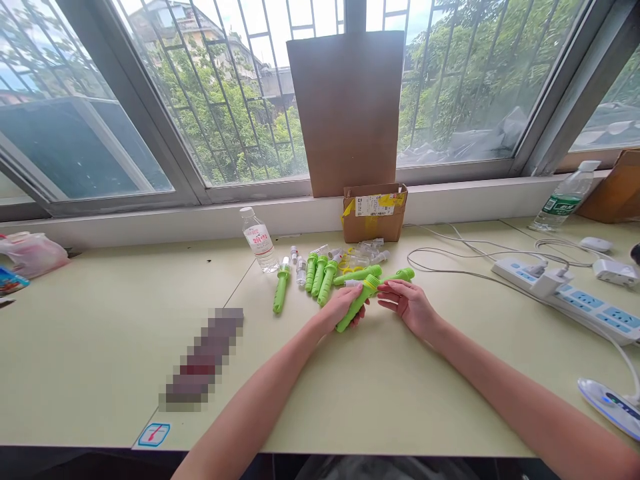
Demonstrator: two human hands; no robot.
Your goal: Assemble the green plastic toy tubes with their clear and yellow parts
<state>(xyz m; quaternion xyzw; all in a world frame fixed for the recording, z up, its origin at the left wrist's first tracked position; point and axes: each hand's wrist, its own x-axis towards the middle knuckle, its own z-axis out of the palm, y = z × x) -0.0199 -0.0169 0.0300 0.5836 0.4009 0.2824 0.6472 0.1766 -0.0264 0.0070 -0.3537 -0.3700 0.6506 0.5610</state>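
Forearms (265,383) are extended over the surface (370,400); a green tube (357,309) is gripped by the closed left hand (336,309), the half-open, apparently empty right hand (414,308) beside its ridged end (371,283). Light, stiff, smooth plastic is likely, best held mid-barrel.

Pale table (100,320) with green tubes (281,288), water bottles (261,241), a small cardboard box (373,228) and a power strip (583,300).

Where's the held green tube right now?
Head view, just right of centre: the held green tube is in the left hand, its ridged end near the right hand, on the near side of the other green tubes.
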